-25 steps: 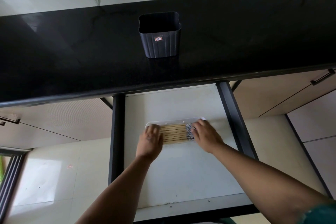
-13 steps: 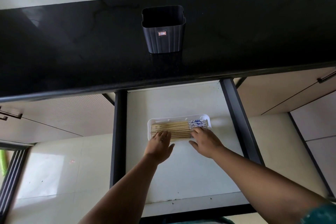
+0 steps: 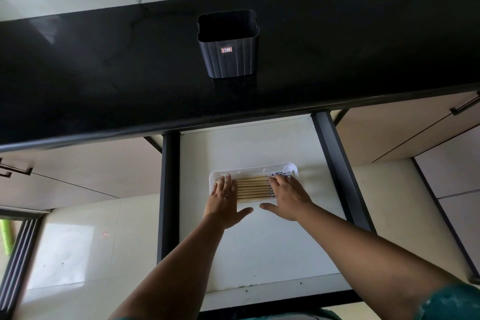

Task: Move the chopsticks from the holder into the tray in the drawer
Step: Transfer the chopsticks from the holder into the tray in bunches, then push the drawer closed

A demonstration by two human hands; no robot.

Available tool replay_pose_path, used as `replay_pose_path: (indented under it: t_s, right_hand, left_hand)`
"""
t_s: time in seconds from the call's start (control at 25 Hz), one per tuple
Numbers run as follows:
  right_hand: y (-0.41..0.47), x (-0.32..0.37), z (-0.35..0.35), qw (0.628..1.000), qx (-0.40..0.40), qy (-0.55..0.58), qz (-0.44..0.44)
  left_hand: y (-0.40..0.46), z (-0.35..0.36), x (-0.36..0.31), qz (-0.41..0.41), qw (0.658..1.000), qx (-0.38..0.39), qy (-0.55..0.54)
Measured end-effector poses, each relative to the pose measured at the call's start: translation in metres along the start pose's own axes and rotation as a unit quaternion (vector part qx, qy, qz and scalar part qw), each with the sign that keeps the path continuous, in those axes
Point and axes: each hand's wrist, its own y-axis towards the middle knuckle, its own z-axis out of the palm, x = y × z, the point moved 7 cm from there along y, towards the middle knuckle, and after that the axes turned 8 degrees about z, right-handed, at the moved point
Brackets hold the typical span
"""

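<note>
While both hands, left hand and right hand, lie flat with fingers apart on the chopsticks, the tray sits in the drawer.

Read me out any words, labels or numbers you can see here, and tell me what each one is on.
Small red and white sticker on the front of the dark holder: too blurred to read.
Blue pattern on the chopsticks ends in the white tray: no legible text.
Nothing else carries writing.

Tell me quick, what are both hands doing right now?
Left hand: open, fingers flat on the chopsticks in the tray.
Right hand: open, flat on their other end, gripping nothing.
</note>
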Motion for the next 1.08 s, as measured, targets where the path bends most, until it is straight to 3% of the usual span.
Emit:
replay_pose_path:
  t_s: [0.28,0.52,0.92,1.08]
  right_hand:
    - [-0.008,-0.010,-0.001,1.000,0.012,-0.001,-0.013]
    - [-0.038,-0.031,-0.021,0.982,-0.110,0.151,0.038]
    - [-0.101,-0.050,-0.017,0.986,-0.092,0.120,0.069]
    - [-0.132,-0.035,-0.019,0.983,-0.116,0.118,0.083]
  left_hand:
    - [-0.002,-0.002,-0.002,-0.010,0.999,0.034,0.010]
    - [-0.033,-0.020,-0.015,-0.024,0.989,-0.137,-0.059]
    - [-0.096,-0.038,-0.030,-0.102,0.970,-0.213,-0.058]
    - [-0.135,-0.035,-0.043,-0.084,0.966,-0.237,-0.060]
